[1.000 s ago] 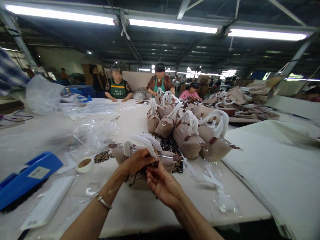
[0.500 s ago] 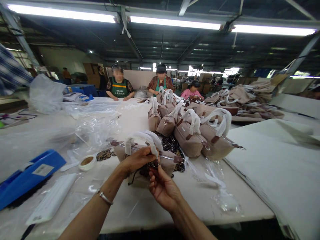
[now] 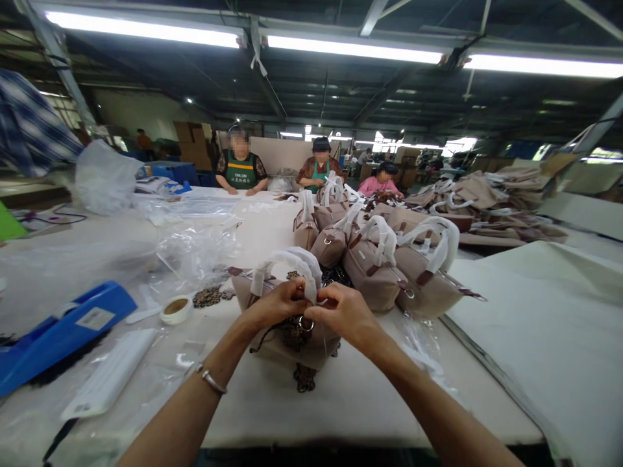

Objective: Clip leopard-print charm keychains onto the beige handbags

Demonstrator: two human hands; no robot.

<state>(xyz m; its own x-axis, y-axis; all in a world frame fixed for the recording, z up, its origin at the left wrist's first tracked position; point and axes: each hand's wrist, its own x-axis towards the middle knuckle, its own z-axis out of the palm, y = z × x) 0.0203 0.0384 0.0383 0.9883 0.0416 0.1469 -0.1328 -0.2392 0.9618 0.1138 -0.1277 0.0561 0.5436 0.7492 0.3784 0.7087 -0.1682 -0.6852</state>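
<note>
A beige handbag stands on the table in front of me, its handle wrapped in white. My left hand is closed in a pinch at the near base of that handle. At the same spot my right hand pinches from the right, fingertips almost meeting the left ones. What exactly lies between the fingertips is partly hidden. Just below them hangs a metal ring beside a dark patterned piece. Part of a brown spotted item shows at the bag's lower front.
Several similar bags stand behind, on the right. To the left are a blue tape dispenser, a tape roll, a white power strip and clear plastic. White sheets cover the right side. Co-workers sit across the table.
My right hand has moved up from below the handle base and turned palm down, closing near the left fingertips. The ring and spotted item now show below. The view has shifted slightly.
</note>
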